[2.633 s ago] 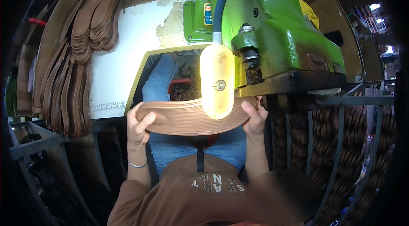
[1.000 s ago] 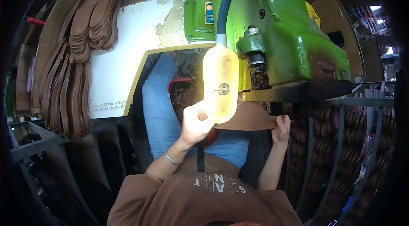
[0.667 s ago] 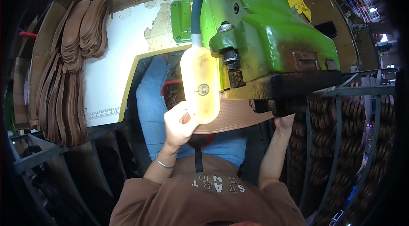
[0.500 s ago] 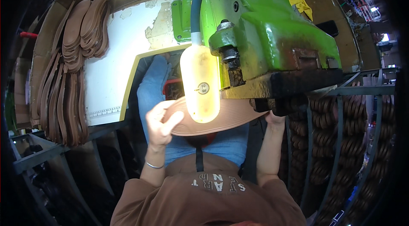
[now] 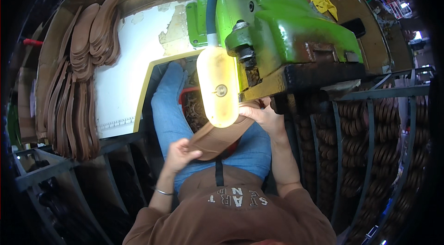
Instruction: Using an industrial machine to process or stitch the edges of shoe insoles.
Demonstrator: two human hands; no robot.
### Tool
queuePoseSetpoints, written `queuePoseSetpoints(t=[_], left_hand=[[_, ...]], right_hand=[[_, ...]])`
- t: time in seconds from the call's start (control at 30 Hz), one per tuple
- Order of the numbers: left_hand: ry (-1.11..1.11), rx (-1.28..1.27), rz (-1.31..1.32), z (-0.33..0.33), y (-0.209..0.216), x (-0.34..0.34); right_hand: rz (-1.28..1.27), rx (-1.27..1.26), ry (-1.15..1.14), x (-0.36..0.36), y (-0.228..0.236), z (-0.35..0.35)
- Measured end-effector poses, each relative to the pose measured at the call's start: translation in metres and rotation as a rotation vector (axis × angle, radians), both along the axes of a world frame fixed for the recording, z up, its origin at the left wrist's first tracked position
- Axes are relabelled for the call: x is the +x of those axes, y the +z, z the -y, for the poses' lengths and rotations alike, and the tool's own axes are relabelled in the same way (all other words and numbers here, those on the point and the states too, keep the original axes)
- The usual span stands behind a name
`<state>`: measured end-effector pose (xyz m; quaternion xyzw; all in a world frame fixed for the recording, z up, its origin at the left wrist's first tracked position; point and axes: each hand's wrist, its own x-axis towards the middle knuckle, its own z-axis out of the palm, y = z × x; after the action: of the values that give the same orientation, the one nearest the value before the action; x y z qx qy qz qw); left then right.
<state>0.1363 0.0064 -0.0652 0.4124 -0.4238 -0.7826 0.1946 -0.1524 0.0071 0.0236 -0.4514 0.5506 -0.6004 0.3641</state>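
Over there, worn on the head, a fisheye camera is looking steeply down at the hands (image 5: 178, 156) from close by, taking in the brown shirt (image 5: 222, 224) below and the white surface (image 5: 121, 90) beyond.

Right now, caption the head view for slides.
By a green machine, left hand and right hand hold a brown sole partly hidden by a lamp.

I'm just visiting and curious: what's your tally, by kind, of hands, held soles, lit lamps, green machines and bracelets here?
Hands: 2 (left hand, right hand)
Held sole: 1
Lit lamp: 1
Green machine: 1
Bracelet: 1
Total: 6
Stacked soles overlap too much to count.
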Motion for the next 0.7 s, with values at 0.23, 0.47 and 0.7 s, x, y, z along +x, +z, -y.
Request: queuePoseSetpoints(t=[0.23,0.47,0.7], left_hand=[[-0.333,-0.332,0.018,-0.052,0.016,-0.099],[0.211,-1.005,0.378,0.119,0.041,-0.033],[0.845,-1.863,1.32,0.345,0.138,0.067]], right_hand=[[-0.218,0.198,-0.052,0.005,0.04,-0.008],[-0.283,-0.283,-1.03,-0.109,0.093,-0.086],[0.167,-0.34,-0.928,-0.174,0.043,-0.012]])
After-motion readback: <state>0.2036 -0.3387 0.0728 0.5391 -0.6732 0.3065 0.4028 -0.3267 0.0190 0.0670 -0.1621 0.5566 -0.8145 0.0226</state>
